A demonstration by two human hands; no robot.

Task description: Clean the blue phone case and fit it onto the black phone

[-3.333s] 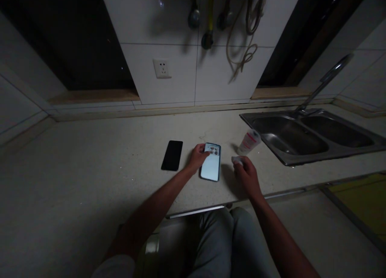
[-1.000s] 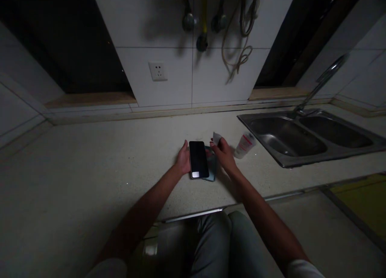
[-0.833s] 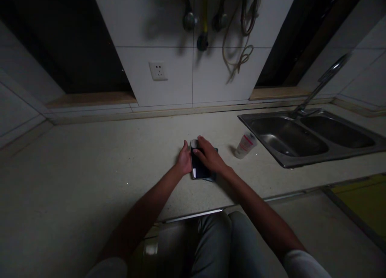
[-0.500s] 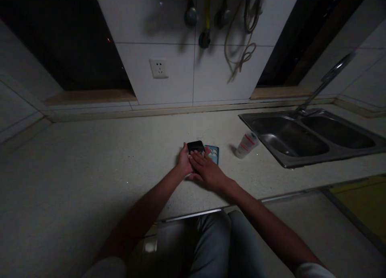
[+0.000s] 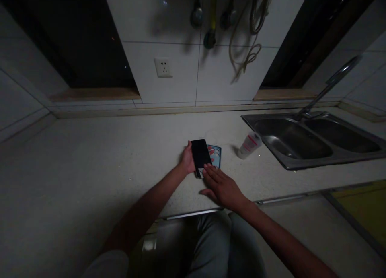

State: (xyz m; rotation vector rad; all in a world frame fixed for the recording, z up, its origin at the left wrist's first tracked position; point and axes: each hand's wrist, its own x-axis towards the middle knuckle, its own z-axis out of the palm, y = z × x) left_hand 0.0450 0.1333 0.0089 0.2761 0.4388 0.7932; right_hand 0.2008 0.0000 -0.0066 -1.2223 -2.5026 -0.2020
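Note:
My left hand (image 5: 188,160) is closed around the left edge of a black smartphone (image 5: 200,152), which is held screen-up above the counter. My right hand (image 5: 221,185) lies with fingers stretched flat, fingertips on the phone's lower right end, thumb apart. A small whitish patch (image 5: 201,173) shows at that end beside the fingertips; whether it is a cloth, paper or a reflection I cannot tell. A light blue phone case (image 5: 216,161) with a red and white pattern lies on the counter just right of the phone, partly hidden by the phone and my right hand.
A clear plastic cup (image 5: 249,145) with red print stands tilted-looking beside the double steel sink (image 5: 289,165) on the right. The pale countertop (image 5: 120,149) stretches left. A wall socket (image 5: 163,67) and pipes with a looped cord (image 5: 251,58) are on the tiled wall.
My right hand has slid down toward me along the phone, uncovering most of its dark screen. My left hand keeps hold of the phone. The view has shifted slightly.

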